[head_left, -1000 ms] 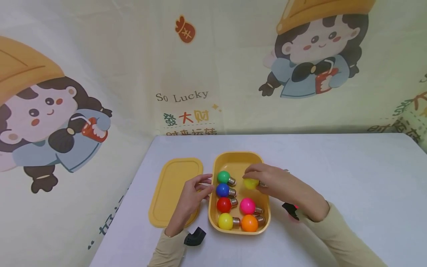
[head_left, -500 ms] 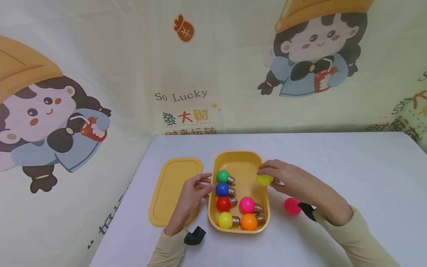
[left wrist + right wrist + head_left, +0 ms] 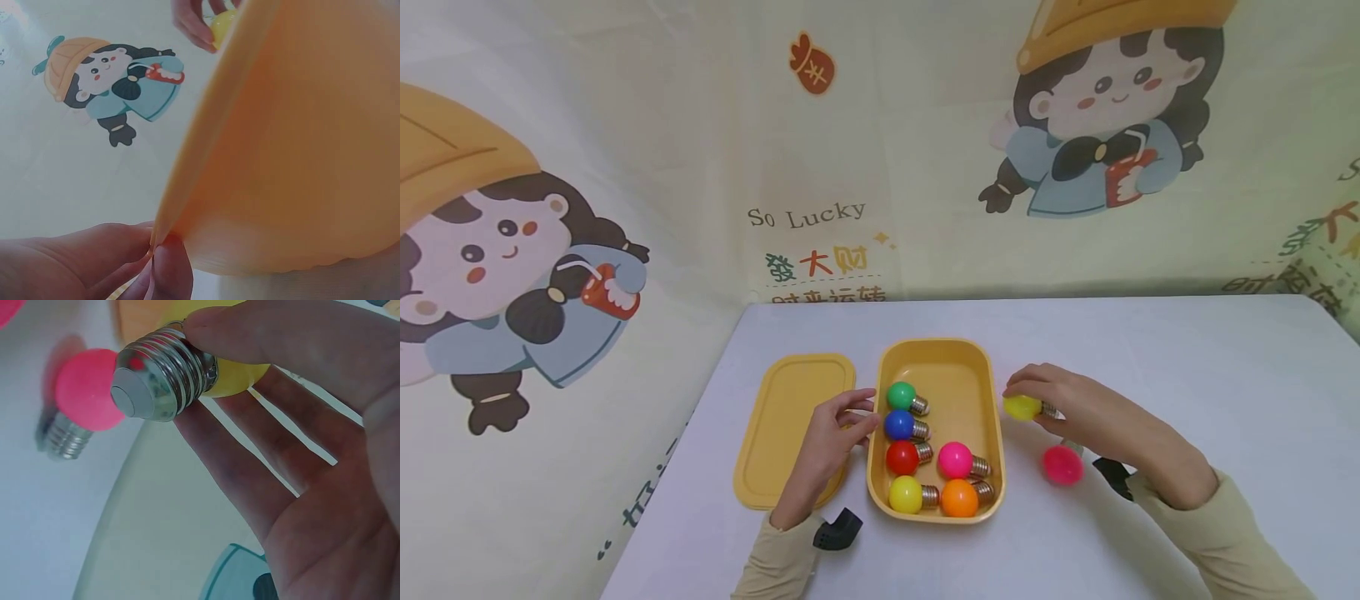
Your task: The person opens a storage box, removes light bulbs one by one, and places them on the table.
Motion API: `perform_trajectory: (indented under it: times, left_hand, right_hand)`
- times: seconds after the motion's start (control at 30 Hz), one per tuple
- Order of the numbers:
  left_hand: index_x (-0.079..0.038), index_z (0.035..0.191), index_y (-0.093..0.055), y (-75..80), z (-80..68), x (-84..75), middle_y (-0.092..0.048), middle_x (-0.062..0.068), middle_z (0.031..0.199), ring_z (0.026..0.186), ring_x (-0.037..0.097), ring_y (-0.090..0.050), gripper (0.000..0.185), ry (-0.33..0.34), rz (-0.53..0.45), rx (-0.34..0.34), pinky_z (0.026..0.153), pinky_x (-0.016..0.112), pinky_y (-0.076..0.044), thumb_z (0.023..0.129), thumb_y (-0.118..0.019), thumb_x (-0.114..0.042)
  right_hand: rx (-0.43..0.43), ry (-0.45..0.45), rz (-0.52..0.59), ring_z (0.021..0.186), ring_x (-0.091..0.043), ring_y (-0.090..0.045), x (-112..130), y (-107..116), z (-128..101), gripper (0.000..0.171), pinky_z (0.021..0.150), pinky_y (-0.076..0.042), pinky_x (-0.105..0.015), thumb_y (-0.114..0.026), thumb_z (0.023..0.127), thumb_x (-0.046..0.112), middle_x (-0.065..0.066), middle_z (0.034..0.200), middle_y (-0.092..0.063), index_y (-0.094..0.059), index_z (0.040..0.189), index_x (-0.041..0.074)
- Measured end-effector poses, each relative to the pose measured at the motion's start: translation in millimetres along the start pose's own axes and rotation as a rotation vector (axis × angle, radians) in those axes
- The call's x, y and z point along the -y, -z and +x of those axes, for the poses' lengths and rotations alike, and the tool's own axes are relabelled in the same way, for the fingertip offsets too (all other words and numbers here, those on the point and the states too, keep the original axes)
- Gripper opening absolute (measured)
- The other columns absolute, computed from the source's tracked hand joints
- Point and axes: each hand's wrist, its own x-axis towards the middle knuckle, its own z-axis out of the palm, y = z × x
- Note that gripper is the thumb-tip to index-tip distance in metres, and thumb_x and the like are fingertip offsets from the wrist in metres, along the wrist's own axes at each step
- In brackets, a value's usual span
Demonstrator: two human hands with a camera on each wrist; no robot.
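My right hand (image 3: 1071,408) holds a yellow light bulb (image 3: 1021,407) just right of the yellow plastic box (image 3: 940,354). In the right wrist view the thumb presses on the bulb by its silver screw base (image 3: 169,372), with the fingers behind it. My left hand (image 3: 837,435) pinches the box's left rim between thumb and fingers, as the left wrist view shows. Inside the box, a green bulb (image 3: 902,395), a blue bulb (image 3: 898,424), a red bulb (image 3: 902,457) and a second yellow bulb (image 3: 905,494) line the left side. A pink bulb (image 3: 955,460) and an orange bulb (image 3: 959,498) lie at front right.
A flat yellow lid (image 3: 790,417) lies left of the box, partly under my left forearm. Another pink bulb (image 3: 1063,465) lies on the white table (image 3: 1210,375) below my right hand. A printed cloth (image 3: 925,208) hangs behind.
My right hand has carried the yellow bulb rightward out of the box, past its right rim. The pink bulb on the table has come into view. My left hand stays at the rim.
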Motion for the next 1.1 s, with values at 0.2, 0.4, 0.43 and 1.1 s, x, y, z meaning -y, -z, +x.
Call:
perform_trajectory:
  times: [0.2, 0.4, 0.43, 1.1]
  left_hand:
    - [-0.008, 0.131, -0.062, 0.3, -2.1, -1.0, -0.065, 0.013, 0.115, 0.091, 0.021, -0.068, 0.04, 0.005, -0.002, -0.002, 0.074, 0.031, -0.06, 0.092, -0.071, -0.014]
    - [-0.007, 0.132, -0.061, 0.2, -3.8, -2.0, -0.065, 0.013, 0.117, 0.092, 0.021, -0.068, 0.042, 0.007, -0.005, -0.002, 0.076, 0.034, -0.061, 0.092, -0.071, -0.014]
    - [-0.007, 0.132, -0.061, 0.1, -4.1, -1.9, -0.065, 0.013, 0.117, 0.092, 0.021, -0.067, 0.042, 0.004, -0.004, -0.001, 0.076, 0.035, -0.061, 0.092, -0.071, -0.014]
    - [-0.005, 0.13, -0.062, 1.0, -0.4, 1.0, -0.066, 0.014, 0.113, 0.089, 0.02, -0.068, 0.04, -0.009, 0.007, 0.003, 0.073, 0.031, -0.061, 0.092, -0.071, -0.013]
  right_hand:
    - [0.035, -0.011, 0.035, 0.106, -0.026, -0.062, -11, -6, -2, 0.044, 0.078, -0.06, -0.031, -0.085, 0.074, 0.002, -0.006, 0.118, -0.065, -0.07, 0.114, 0.012]
    - [0.064, -0.019, 0.05, 0.106, -0.025, -0.062, -19, -13, -2, 0.044, 0.078, -0.06, -0.033, -0.086, 0.073, 0.005, -0.004, 0.116, -0.066, -0.071, 0.114, 0.013]
    - [0.068, -0.023, 0.05, 0.106, -0.026, -0.061, -20, -14, -2, 0.045, 0.079, -0.06, -0.033, -0.086, 0.073, 0.005, -0.004, 0.116, -0.066, -0.071, 0.114, 0.012]
    - [0.065, 0.027, 0.003, 0.109, -0.025, -0.061, -31, -26, -4, 0.046, 0.084, -0.059, -0.037, -0.089, 0.071, 0.009, -0.002, 0.117, -0.067, -0.072, 0.113, 0.014]
